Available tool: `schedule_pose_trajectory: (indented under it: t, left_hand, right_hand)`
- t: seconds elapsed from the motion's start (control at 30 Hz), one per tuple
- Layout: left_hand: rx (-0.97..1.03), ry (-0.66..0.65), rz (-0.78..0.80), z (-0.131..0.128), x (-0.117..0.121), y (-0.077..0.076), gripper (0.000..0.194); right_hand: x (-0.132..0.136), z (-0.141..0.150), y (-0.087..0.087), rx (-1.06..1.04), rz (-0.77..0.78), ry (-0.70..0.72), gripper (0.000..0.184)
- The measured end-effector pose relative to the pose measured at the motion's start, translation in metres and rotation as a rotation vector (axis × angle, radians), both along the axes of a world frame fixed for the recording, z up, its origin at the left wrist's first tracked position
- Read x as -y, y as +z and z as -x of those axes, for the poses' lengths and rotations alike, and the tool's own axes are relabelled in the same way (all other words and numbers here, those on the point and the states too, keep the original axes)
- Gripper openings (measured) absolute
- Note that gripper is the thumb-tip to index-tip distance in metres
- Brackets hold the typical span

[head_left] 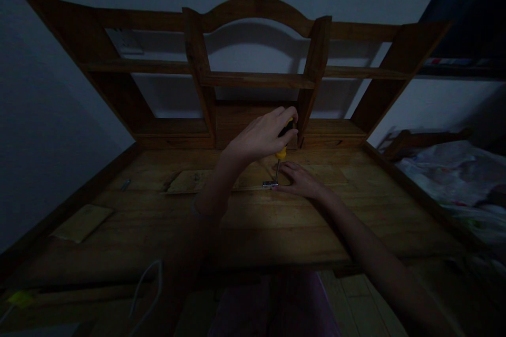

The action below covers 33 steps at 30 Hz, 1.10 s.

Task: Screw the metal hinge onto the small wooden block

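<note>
My left hand is closed around the black and yellow handle of a screwdriver, held upright with a slight tilt. Its shaft points down to a small shiny metal plate, and the tip meets the plate's right end. My right hand lies low beside the shaft, its thumb at the plate's right end and its fingers curved behind. The plate sits at the front edge of a thin wooden board on the desk. Whether a screw is under the tip is too small to tell.
The wooden desk has a shelf unit along its back. At the left lie a small metal piece and a flat light-coloured piece. A white cable loops at the front edge. The room is dim.
</note>
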State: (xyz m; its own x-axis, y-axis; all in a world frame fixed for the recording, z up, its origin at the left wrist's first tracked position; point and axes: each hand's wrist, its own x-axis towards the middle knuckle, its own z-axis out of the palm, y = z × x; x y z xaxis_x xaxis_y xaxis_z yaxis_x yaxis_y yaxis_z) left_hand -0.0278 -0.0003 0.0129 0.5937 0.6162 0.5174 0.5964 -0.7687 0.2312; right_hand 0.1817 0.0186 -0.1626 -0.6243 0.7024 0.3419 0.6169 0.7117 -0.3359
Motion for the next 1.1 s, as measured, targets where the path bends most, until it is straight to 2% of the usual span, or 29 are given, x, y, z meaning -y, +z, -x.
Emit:
schedule_pose_trajectory:
  t: [0.53,1.1]
  left_hand:
    - [-0.023,0.019,-0.067,-0.0003,-0.0022,-0.0013,0.027]
    - [-0.002,0.009,-0.054,-0.0017,0.0004,-0.0002,0.027]
  right_hand:
    - [-0.0004,0.0005,-0.0005,-0.011,0.007,0.003,0.071]
    - [0.0002,0.0009,0.0009,-0.016,0.013,0.002,0.073]
